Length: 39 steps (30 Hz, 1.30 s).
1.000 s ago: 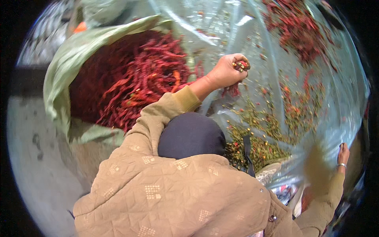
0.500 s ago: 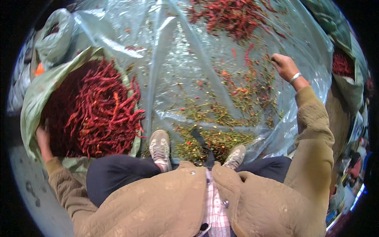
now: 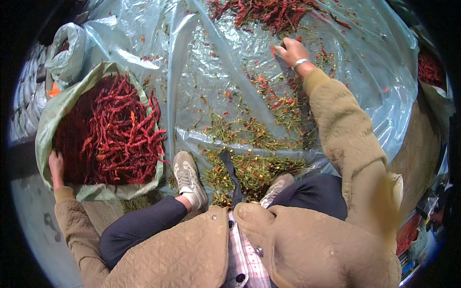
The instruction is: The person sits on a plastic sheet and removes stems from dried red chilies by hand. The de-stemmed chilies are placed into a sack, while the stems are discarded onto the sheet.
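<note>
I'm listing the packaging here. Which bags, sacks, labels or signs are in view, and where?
Green sack: left, open, full of red chillies; left hand on its rim.
Small pale bag: upper left, bunched.
Clear plastic sheet: spread across the middle; right hand on it.
Labels, signs, screens: none visible.

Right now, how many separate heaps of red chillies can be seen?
3: one in the green sack by the left hand; one on the plastic sheet beyond the right hand; one at the right edge, partly hidden.

Head cam, looking straight down.
</note>
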Each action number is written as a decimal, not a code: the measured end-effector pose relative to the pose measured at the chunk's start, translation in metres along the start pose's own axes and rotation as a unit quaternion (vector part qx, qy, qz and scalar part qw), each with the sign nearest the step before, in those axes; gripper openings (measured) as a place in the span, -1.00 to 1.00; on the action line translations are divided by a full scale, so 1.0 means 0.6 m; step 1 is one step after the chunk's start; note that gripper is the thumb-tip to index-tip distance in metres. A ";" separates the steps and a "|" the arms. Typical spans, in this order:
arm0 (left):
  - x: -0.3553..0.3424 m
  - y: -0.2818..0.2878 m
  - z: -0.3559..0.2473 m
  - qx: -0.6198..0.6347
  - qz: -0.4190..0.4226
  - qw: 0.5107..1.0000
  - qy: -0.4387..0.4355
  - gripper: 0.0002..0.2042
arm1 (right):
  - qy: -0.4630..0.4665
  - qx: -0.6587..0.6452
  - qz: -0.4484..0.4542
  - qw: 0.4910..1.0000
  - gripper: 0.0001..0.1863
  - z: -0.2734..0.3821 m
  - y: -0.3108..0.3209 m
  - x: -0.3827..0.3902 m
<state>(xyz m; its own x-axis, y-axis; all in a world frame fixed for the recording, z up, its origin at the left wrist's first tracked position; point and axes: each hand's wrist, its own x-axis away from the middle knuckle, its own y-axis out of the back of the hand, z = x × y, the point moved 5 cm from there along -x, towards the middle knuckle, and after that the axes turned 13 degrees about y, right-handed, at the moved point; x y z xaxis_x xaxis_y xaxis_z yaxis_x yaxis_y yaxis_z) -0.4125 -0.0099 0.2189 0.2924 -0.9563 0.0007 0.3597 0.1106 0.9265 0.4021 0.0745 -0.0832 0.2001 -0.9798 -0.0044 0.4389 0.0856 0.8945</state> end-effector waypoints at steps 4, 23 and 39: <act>0.057 0.109 -0.236 0.113 -0.025 0.990 -0.074 -0.82 | 0.056 0.053 0.010 0.997 -0.72 0.019 -0.044 -0.034; 0.395 -0.023 -1.165 0.414 0.186 0.809 -0.374 -0.85 | -0.297 0.145 0.148 0.932 -0.72 -0.225 0.381 0.821; 0.404 -0.085 -1.044 0.545 0.262 0.778 -0.168 -0.85 | 0.179 -0.083 0.052 0.979 -0.82 0.053 -0.010 0.244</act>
<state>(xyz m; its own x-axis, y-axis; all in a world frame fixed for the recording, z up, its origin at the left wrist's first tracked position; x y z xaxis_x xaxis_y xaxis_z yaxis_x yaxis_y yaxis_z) 0.1951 -0.0779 -0.0641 -0.1685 -0.8945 0.4140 -0.7503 0.3888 0.5347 0.4012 -0.0749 -0.0750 0.5321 -0.8407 -0.1003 0.5304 0.2387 0.8134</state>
